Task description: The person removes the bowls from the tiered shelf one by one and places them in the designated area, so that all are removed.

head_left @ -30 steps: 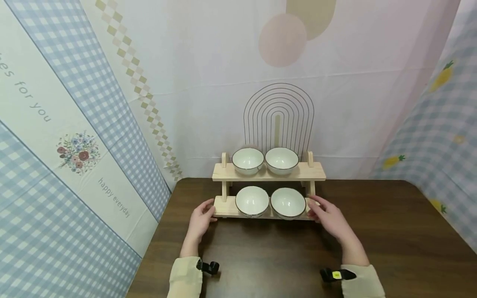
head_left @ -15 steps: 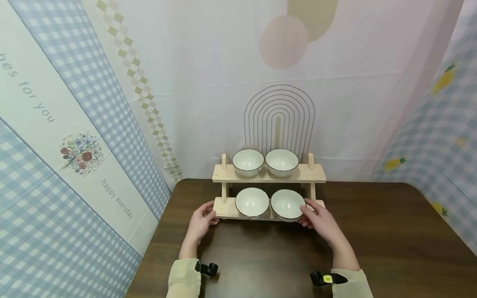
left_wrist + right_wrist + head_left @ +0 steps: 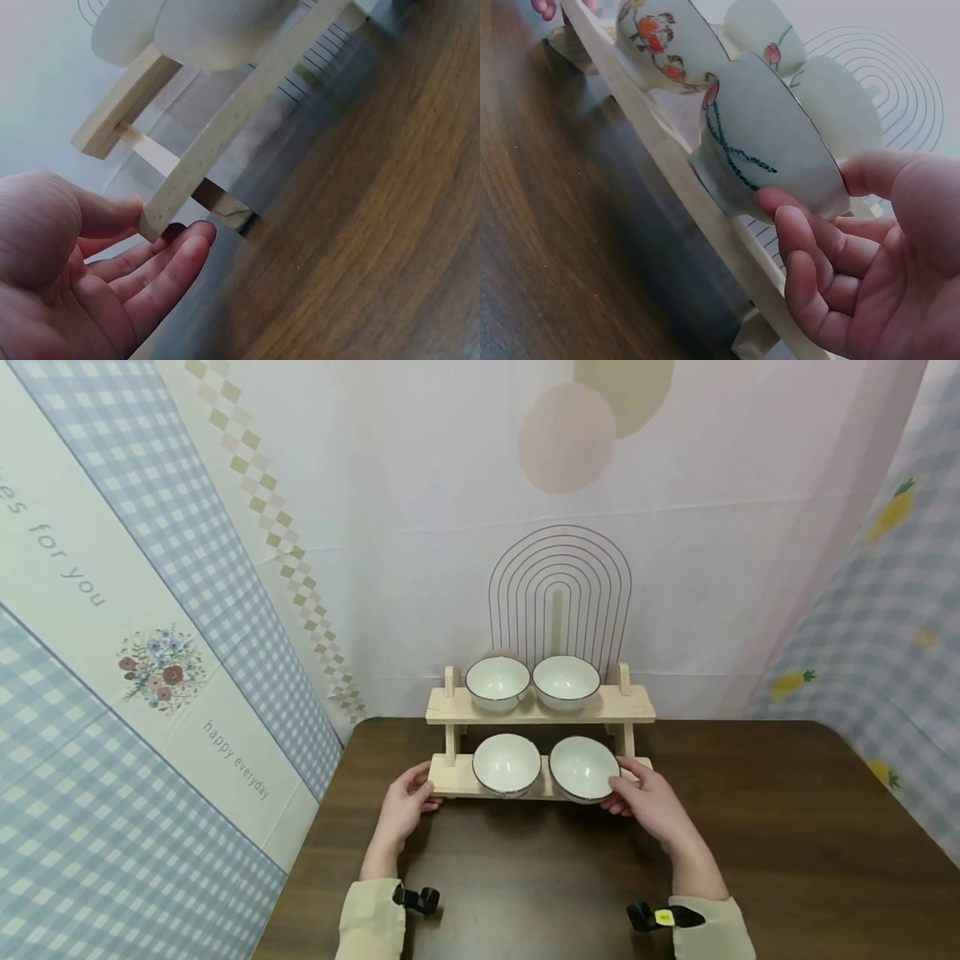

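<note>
A two-tier wooden shelf [image 3: 450, 778] bears two white bowls with dark rims on each tier. My right hand [image 3: 657, 810] pinches the lower right bowl [image 3: 585, 767], thumb at its rim and fingers under its side; the right wrist view shows a lotus-bud pattern outside it, and the bowl leans a little. Beside it on the lower tier sits the lower left bowl [image 3: 506, 764], painted with orange and red flowers. With thumb on the board's edge and fingers beneath, my left hand [image 3: 401, 806] holds the left end of the lower tier.
On the upper tier stand a left bowl [image 3: 498, 683] and a right bowl [image 3: 566, 682], close together. The shelf is near the back edge of a dark wooden table [image 3: 517, 877]. A printed cloth [image 3: 420, 593] hangs behind, with checked cloths at both sides.
My right hand has gone from the lower tier's right end to the lower right bowl. That bowl has shifted slightly right, widening the gap to its neighbour. The left hand stays on the shelf.
</note>
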A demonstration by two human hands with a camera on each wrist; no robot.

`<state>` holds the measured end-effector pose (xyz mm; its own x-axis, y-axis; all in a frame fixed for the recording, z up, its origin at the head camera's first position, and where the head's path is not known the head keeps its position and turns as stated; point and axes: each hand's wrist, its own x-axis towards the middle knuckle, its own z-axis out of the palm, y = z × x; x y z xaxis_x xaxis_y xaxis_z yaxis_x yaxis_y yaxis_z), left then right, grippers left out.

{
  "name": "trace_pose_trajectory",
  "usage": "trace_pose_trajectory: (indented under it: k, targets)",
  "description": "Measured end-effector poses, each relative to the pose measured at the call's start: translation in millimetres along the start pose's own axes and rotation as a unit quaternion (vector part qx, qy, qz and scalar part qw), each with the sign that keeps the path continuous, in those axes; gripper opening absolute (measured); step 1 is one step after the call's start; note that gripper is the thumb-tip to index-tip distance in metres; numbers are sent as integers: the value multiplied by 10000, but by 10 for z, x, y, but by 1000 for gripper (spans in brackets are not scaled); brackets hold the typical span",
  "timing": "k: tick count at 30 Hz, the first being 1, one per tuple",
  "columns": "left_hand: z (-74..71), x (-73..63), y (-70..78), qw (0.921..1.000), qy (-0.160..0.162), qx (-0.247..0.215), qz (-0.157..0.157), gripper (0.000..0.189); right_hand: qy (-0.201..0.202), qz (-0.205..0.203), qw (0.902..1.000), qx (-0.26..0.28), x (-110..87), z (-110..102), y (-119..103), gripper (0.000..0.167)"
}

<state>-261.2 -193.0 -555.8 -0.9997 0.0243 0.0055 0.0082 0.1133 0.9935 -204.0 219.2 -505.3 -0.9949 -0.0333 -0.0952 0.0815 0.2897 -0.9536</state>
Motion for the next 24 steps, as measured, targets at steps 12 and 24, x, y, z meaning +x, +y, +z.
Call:
trace_pose_trajectory:
  k: [12,24]
  targets:
    - [19,8,15,9998,32,-176,-117,45,-1063,-253,9940,-100,-66,-246,16,63]
    - [87,21,42,9996,108,-192,-195,45,-2290,-288,9728,-178,-4,-327,55,63]
